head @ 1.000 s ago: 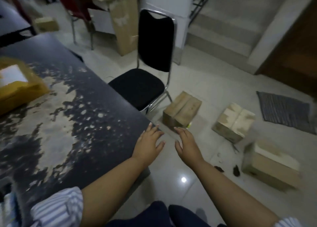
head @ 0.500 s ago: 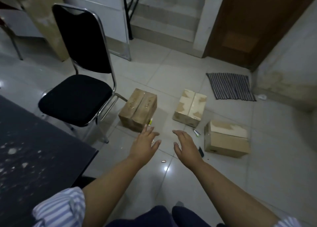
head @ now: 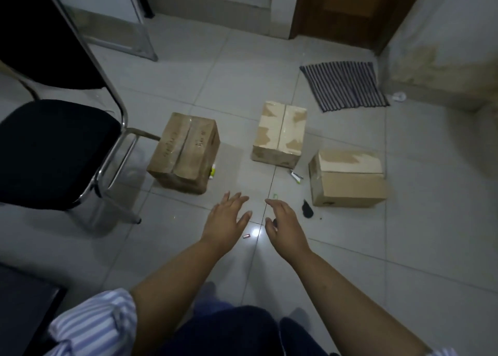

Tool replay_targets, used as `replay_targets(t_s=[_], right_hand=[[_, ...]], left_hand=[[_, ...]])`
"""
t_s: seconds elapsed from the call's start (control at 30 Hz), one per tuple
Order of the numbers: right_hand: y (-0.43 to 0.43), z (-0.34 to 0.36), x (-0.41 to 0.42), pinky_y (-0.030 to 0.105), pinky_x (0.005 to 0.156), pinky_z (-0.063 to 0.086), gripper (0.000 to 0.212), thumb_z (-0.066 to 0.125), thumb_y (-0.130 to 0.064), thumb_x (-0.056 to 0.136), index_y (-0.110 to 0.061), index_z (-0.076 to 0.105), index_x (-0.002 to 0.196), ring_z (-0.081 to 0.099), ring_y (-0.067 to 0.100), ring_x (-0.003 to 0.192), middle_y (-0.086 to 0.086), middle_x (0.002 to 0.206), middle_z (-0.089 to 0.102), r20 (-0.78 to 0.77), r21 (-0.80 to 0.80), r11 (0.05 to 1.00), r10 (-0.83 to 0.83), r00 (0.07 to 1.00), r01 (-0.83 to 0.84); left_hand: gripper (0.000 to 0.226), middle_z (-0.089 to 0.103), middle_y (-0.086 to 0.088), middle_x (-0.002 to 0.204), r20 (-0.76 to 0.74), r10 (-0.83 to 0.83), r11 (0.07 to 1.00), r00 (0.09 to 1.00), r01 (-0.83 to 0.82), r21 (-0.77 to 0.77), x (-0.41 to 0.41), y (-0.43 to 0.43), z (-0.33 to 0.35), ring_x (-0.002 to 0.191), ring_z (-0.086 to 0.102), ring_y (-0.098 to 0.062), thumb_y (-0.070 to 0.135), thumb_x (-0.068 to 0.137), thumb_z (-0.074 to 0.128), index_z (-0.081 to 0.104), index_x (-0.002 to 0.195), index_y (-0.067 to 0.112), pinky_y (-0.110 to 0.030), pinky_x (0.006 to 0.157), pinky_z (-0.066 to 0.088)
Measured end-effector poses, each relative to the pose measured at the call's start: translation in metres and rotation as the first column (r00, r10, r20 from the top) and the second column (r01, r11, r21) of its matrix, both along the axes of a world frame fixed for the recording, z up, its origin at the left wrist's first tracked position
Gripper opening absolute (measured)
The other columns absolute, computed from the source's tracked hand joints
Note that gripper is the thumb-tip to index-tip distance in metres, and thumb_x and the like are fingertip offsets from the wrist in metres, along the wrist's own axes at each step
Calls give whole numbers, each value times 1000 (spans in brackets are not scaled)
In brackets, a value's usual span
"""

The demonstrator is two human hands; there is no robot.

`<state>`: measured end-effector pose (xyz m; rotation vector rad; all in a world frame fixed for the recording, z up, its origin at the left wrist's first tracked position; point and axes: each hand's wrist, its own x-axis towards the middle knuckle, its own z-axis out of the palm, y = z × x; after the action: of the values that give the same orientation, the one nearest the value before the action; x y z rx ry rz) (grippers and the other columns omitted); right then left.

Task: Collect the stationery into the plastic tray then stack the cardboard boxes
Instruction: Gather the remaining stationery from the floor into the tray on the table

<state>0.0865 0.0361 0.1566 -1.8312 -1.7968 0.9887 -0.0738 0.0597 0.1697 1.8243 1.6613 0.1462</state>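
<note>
A: Hand pose?
B: Left hand (head: 225, 221) and right hand (head: 285, 225) reach forward at frame centre, palms down, fingers spread, holding nothing.
A: Boxes?
B: Three on the floor, apart: left box (head: 184, 152), middle box (head: 280, 134), right box (head: 347, 179). Small items lie between them.

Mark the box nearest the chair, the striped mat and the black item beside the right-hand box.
Left box (head: 186, 147), head view, top flaps.
Striped mat (head: 345, 85), head view, middle.
Black item (head: 307, 208), head view, body.
</note>
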Motion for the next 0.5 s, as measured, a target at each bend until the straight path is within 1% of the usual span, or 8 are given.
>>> replay_targets(t_s=[0.03,0.1,0.13,0.3,0.4,0.5], right_hand=[[1,-16,-1,21,105,33,43,45,-13,94,-17,41,137,42,16,125,1,140,42,-4,-11,1000,-11,1000,11],[5,-55,-5,9,101,22,43,45,-13,95,-16,40,137,37,12,130,1,141,43,-14,-27,999,-21,1000,21],[6,-73,-7,7,99,19,43,44,-13,95,-17,40,137,37,12,130,0,141,43,-19,-30,999,-25,1000,24],[20,-188,-20,14,103,24,43,44,-13,95,-18,40,137,37,13,131,0,140,43,-97,-49,997,-61,993,56],[34,-275,-25,14,102,23,43,43,-14,96,-19,40,138,37,13,131,-1,140,43,-94,-38,998,-52,994,49],[48,-359,-31,14,103,23,42,43,-15,96,-19,39,138,37,13,130,-1,141,43,-75,-7,1000,-18,997,17]], left_hand=[[46,28,4,155,-8,-7,1000,1000,7,-11,-1,3,-16,147,11,-15,39,98,38,36,142,26,-37,118,14],[46,27,4,155,-22,-21,1000,1000,20,-17,-2,11,-54,147,11,-15,39,98,38,36,142,26,-36,118,14],[46,27,4,155,-24,-25,1000,999,25,-16,-1,14,-71,147,11,-15,39,98,38,36,142,26,-36,118,14],[47,26,3,156,-20,-46,999,999,46,3,-10,44,-179,147,11,-17,40,98,38,36,142,26,-39,118,16],[47,26,3,156,-66,-90,995,994,92,31,-21,68,-260,147,12,-17,42,98,38,36,142,26,-39,118,17],[49,25,4,156,-109,-172,981,979,180,69,-29,88,-338,147,11,-16,43,98,36,34,144,27,-39,117,16]])
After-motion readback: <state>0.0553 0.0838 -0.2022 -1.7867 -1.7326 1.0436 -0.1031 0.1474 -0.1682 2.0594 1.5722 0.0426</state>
